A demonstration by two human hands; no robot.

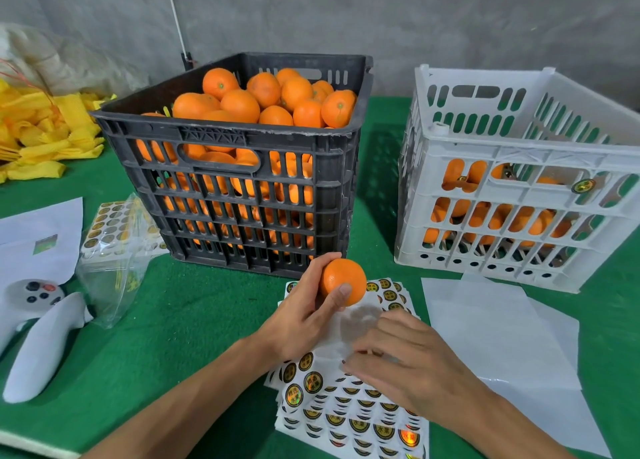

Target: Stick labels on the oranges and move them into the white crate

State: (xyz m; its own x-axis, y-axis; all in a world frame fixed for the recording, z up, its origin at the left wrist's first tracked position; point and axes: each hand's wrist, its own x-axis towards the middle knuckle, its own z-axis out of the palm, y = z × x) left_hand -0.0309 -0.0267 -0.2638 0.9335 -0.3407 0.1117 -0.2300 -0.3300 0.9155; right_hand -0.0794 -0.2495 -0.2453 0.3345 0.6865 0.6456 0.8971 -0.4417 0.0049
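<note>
Right hand point(412, 358) picks at white label sheet point(349, 413), grip unclear; left hand point(304, 306) grips round orange point(341, 280) just above-left; white slatted crate point(519, 153) far-right.

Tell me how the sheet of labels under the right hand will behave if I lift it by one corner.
The label sheet looks thin and glossy, so it will probably flop and curl. It overlaps other sheets, so it may slide or drag one along. The right hand resting on it likely pins it.
</note>
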